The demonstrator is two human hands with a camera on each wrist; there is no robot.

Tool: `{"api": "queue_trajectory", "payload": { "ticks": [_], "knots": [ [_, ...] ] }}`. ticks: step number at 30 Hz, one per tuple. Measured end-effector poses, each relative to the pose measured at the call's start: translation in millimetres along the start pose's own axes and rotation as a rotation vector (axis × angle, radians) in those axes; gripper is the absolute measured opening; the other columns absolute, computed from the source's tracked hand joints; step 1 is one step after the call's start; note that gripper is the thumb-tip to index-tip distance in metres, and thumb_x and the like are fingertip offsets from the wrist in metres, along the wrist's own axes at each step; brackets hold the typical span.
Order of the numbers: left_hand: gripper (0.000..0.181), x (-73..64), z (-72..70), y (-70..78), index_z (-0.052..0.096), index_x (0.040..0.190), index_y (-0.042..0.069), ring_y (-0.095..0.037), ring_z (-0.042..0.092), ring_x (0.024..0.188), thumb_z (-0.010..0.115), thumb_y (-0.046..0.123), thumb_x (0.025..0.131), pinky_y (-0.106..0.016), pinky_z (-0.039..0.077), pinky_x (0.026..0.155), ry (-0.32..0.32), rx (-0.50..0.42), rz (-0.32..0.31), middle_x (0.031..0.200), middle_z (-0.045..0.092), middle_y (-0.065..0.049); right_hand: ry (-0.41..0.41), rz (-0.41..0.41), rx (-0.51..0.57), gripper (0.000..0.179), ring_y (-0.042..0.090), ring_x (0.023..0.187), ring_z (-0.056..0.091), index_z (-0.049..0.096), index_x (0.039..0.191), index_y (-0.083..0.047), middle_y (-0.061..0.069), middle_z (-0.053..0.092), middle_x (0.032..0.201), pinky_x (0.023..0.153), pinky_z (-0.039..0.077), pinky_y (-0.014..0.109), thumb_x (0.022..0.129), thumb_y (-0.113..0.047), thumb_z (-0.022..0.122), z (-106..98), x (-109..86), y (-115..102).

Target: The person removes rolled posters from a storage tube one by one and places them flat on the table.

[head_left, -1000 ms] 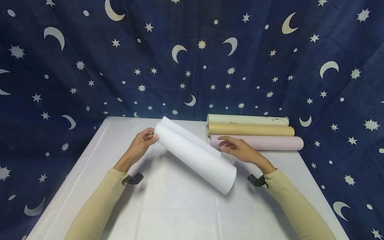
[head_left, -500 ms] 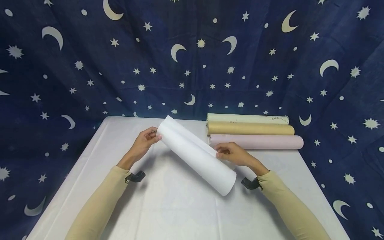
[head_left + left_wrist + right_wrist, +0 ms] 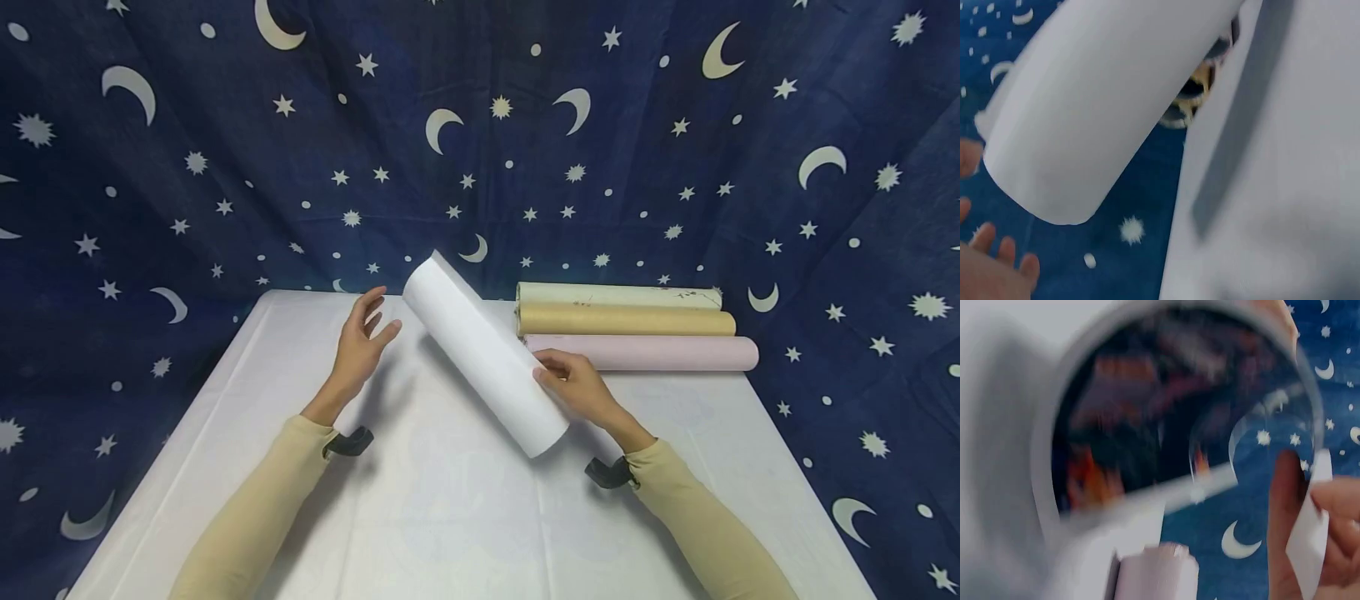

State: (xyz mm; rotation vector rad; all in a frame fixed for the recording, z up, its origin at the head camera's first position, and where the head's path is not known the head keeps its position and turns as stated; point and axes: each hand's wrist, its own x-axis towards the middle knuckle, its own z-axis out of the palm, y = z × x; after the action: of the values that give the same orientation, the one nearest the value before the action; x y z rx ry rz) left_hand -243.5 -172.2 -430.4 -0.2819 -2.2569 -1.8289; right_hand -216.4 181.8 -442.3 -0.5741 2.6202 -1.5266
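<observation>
A white paper roll (image 3: 483, 358) is held slanting over the table, its far end raised to the left. My right hand (image 3: 581, 387) pinches the sheet's edge between thumb and fingers near the roll's lower right end. In the right wrist view, the loose paper edge (image 3: 1310, 540) passes between those fingers, and the roll's inside (image 3: 1141, 419) shows a dark, glossy, colourful print, blurred. Off the roll's upper left end, my left hand (image 3: 356, 354) is apart from it, fingers spread and holding nothing. The left wrist view has its fingertips (image 3: 1029, 269) below the roll's end.
Behind my right hand lie three more rolls side by side: pink (image 3: 660, 353), tan (image 3: 630, 320) and cream (image 3: 622, 296). A white cloth covers the table (image 3: 442, 517). A dark blue curtain (image 3: 390, 133) with moons and stars hangs around its back and sides.
My left hand has let go of the roll's upper end. My right hand has reached in and taken hold of the paper's edge. The roll has risen and tilted more steeply.
</observation>
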Motion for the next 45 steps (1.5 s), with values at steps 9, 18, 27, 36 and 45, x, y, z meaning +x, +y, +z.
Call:
{"api": "queue_trajectory", "payload": {
  "ticks": [9,18,27,36,45],
  "knots": [
    [0.061,-38.1,52.8,36.2,0.035,0.149,0.013,-0.028,0.045,0.137,0.062,0.011,0.094,-0.046,0.042,0.111,-0.071,-0.106,-0.162,0.15,0.04,-0.009,0.206,-0.043,-0.013,0.029,0.035,0.107,0.068,0.064,0.123,0.003,0.022,0.069,0.117,0.092,0.055,0.048,0.097,-0.009,0.059,34.6,5.3,-23.8],
    [0.086,-46.9,83.9,29.4,0.011,0.157,0.022,-0.031,0.024,0.15,0.068,0.022,0.091,-0.05,0.032,0.118,-0.046,-0.203,-0.349,0.164,0.013,-0.006,0.15,-0.113,-0.023,0.031,0.031,0.099,0.07,0.062,0.127,0.002,0.021,0.069,0.115,0.082,0.059,0.04,0.098,-0.006,0.056,73.6,7.8,-34.1],
    [0.092,-48.7,85.6,24.9,0.008,0.157,0.026,-0.034,0.024,0.149,0.07,0.028,0.089,-0.053,0.034,0.115,-0.014,-0.169,-0.335,0.163,0.015,-0.007,-0.074,-0.249,-0.048,0.046,0.026,0.114,0.063,0.049,0.14,0.0,0.016,0.056,0.138,0.095,0.055,0.032,0.099,-0.017,0.058,86.6,2.1,-38.5],
    [0.076,-50.4,84.6,19.7,0.019,0.154,0.019,-0.031,0.037,0.144,0.06,0.011,0.091,-0.047,0.048,0.105,-0.024,-0.213,-0.324,0.159,0.025,-0.006,-0.192,-0.205,-0.016,0.05,0.036,0.124,0.059,0.043,0.148,-0.012,0.014,0.052,0.144,0.102,0.051,0.042,0.1,-0.024,0.056,77.9,1.0,-39.8],
    [0.045,-55.1,84.2,9.2,0.049,0.139,0.009,-0.034,0.061,0.119,0.056,0.019,0.096,-0.039,0.055,0.093,-0.076,-0.189,-0.381,0.135,0.058,-0.019,-0.241,-0.198,-0.092,0.052,0.034,0.126,0.057,0.042,0.149,-0.016,0.011,0.046,0.151,0.102,0.051,0.045,0.101,-0.031,0.055,74.1,-2.0,-32.1]
  ]
}}
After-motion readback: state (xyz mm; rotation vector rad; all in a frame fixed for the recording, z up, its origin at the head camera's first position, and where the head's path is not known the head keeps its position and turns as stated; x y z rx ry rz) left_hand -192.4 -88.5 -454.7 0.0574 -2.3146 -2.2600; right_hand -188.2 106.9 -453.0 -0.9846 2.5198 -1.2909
